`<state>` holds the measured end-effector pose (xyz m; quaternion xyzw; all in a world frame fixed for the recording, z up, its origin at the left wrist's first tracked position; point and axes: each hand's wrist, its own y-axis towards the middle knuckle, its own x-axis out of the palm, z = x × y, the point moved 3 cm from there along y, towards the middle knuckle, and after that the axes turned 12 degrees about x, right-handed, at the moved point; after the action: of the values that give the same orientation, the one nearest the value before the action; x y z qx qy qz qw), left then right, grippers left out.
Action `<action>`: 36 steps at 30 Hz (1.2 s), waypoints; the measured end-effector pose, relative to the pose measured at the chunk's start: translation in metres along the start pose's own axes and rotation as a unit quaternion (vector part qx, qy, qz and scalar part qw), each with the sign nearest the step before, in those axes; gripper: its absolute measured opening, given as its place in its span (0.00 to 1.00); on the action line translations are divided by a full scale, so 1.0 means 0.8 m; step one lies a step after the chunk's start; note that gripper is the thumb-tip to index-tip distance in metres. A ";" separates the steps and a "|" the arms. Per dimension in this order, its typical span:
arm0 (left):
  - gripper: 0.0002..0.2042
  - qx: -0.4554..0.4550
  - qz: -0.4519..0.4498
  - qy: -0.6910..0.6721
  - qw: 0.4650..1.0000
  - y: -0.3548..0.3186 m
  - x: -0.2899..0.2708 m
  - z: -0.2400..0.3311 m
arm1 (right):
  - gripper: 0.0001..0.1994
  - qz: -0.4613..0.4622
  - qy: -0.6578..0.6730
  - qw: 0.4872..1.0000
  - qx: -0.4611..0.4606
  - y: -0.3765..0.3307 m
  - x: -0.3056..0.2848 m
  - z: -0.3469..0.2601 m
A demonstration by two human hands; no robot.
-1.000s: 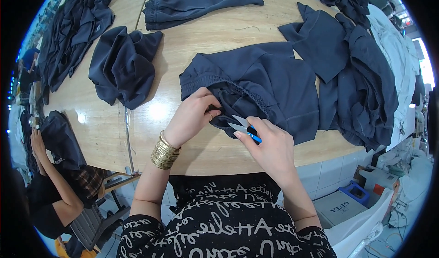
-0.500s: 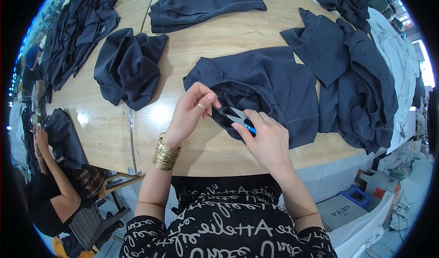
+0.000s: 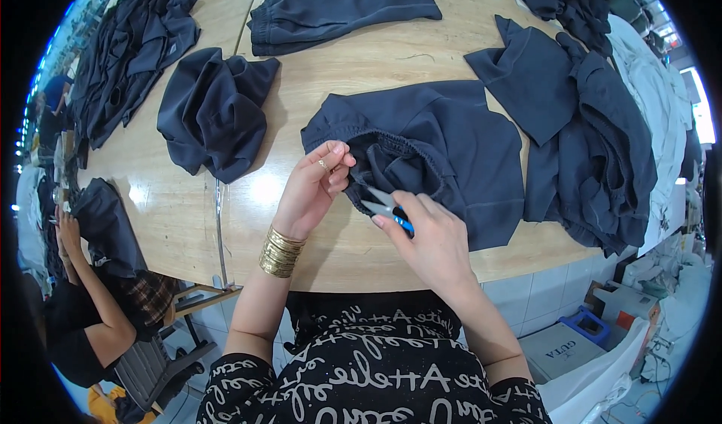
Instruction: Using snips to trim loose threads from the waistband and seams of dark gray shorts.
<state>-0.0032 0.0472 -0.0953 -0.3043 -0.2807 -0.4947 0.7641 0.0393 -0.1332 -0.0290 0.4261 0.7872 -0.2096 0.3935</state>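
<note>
A dark navy garment (image 3: 481, 161) with a gathered elastic waistband lies flat in front of me, its waist opening facing my hands. My left hand (image 3: 320, 180) is at the left edge of that opening, thumb and fingertips pinched together. Whatever is between them is too small to make out. In my right hand (image 3: 432, 236) is a pair of small thread snips (image 3: 382, 201) with grey blades and a blue and black grip. The blades are apart and point left, over the near side of the waistband, just below my left fingers.
Another folded garment (image 3: 346, 10) lies at the far side of the table (image 3: 301, 71), a crumpled one (image 3: 214, 116) to the left. Dark piles (image 3: 594, 146) stand at right and far left. A co-worker's arm (image 3: 98, 274) shows at left, boxes (image 3: 568, 349) below right.
My left fingertips have shifted slightly up and left. My right hand and the snips have moved a little left and down along the waistband. The garment lies nearly as before.
</note>
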 end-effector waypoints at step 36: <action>0.06 0.028 -0.048 0.235 0.970 -0.062 -0.020 0.082 | 0.15 0.021 0.020 0.997 0.074 0.026 -0.018 0.020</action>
<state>-0.0629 0.0892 -0.0545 -0.1440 -0.1209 -0.5803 0.7924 0.0685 -0.1399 -0.0271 0.4750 0.7678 -0.2504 0.3495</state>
